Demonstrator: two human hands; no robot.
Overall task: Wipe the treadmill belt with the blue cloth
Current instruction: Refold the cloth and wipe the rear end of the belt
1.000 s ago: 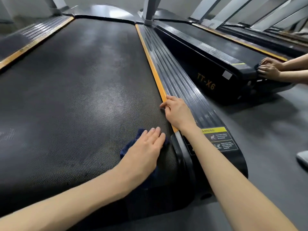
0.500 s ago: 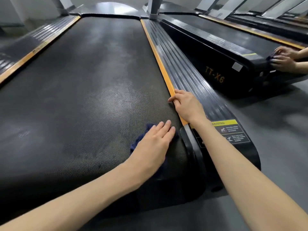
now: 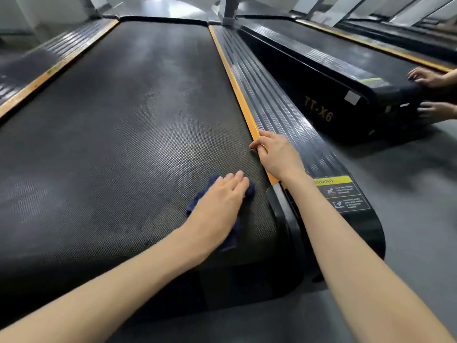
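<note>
A smooth grey floor is seen to the right and in front. A second black treadmill is set on it alongside, marked TT-X6 in orange on its side, with a white sticker near its end. A third machine is glimpsed beyond. Slanted grey uprights are ranged at the top right. A pale wall is seen at the top left. Soft white light is reflected on the dark surfaces.

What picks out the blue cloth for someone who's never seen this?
Find the wide black treadmill belt filling the left. At its nearest right corner, the left hand presses flat on the blue cloth. It is the only dark-blue, crumpled thing on the belt.
</note>
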